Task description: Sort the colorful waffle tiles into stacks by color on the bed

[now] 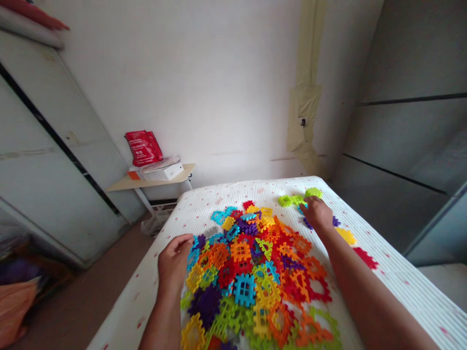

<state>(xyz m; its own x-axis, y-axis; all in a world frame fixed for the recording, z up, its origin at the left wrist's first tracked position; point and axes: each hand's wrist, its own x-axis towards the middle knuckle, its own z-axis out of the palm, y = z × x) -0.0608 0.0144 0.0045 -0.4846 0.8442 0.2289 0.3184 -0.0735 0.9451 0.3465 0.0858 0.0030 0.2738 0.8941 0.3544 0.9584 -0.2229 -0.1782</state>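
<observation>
A large heap of colourful plastic waffle-shaped building pieces (241, 272) covers the middle of a white mattress with red specks (397, 277). My left hand (174, 260) rests at the heap's left edge, fingers curled, beside blue pieces. Whether it holds anything is hidden. My right hand (316, 214) reaches the far right of the heap, fingers down over a blue piece (301, 208) and next to lime green pieces (292, 200). A yellow piece (346, 236) and a red piece (366, 258) lie apart to its right.
Beyond the mattress's far left corner stands a small table (124, 183) holding a red bag (144, 148) and a white box (162, 171). A pale wardrobe (54, 146) stands on the left, with a wall behind. Soft orange material (12, 306) lies at lower left.
</observation>
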